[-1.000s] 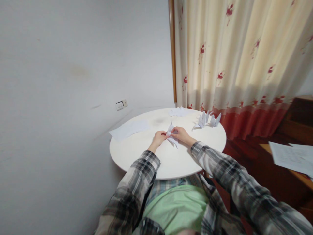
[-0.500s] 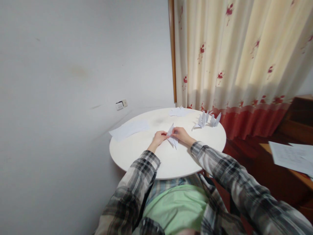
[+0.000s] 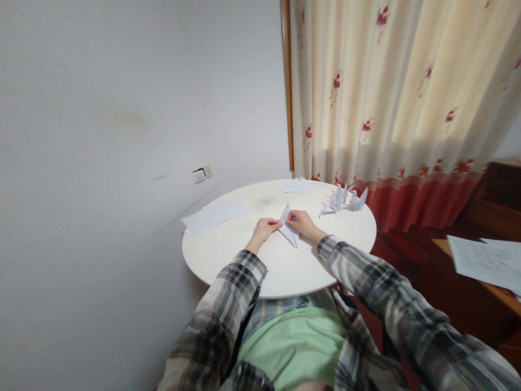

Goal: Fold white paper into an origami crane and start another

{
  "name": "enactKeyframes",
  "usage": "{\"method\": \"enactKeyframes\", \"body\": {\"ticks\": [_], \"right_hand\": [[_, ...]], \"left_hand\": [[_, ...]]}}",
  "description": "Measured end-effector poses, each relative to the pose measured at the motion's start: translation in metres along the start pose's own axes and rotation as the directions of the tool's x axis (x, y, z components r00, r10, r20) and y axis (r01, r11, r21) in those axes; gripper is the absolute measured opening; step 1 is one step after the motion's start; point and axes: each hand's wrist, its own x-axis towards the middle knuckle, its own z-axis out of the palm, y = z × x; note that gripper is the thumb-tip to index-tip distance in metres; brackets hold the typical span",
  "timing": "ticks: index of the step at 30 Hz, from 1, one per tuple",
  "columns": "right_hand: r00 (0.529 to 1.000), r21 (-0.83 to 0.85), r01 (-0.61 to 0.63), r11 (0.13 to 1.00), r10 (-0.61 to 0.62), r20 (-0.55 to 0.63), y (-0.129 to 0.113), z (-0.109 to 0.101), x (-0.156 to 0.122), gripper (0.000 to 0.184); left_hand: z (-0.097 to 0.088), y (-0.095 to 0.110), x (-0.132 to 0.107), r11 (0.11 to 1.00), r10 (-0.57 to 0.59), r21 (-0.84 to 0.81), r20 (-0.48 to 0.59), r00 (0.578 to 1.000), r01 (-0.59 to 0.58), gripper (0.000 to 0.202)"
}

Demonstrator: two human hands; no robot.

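Folded paper (image 3: 290,234) pinched between two hands, low over the table.
The left hand (image 3: 265,228) grips its left edge between thumb and fingers, the right hand (image 3: 303,224) its right side; one point rises beyond the fingertips, another aims back between the wrists. Beneath both hands spreads the round white table (image 3: 228,255). Beyond the left hand, to its left, lies a sheet (image 3: 215,214); straight beyond the hands, more paper (image 3: 296,187); beyond the right hand, to its right, folded figures (image 3: 336,200) stand.
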Motion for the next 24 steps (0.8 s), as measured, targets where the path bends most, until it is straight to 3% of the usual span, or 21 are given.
{"method": "enactKeyframes", "body": {"ticks": [6,12,24], "right_hand": [[1.000,0.019,0.006,1.000,-0.006,-0.007,-0.003,-0.002,-0.001,0.003],[0.999,0.048,0.021,0.999,-0.022,0.031,-0.006,-0.003,-0.001,0.006],[1.000,0.071,0.028,0.997,-0.028,-0.011,-0.007,0.000,-0.004,0.007]], "left_hand": [[0.000,-0.003,0.001,0.998,0.047,0.039,-0.023,0.999,-0.046,0.025],[0.003,-0.004,0.001,0.997,0.079,-0.005,0.113,0.990,-0.079,0.036],[0.000,-0.009,0.005,0.997,0.055,0.056,-0.019,0.998,-0.053,0.030]]}}
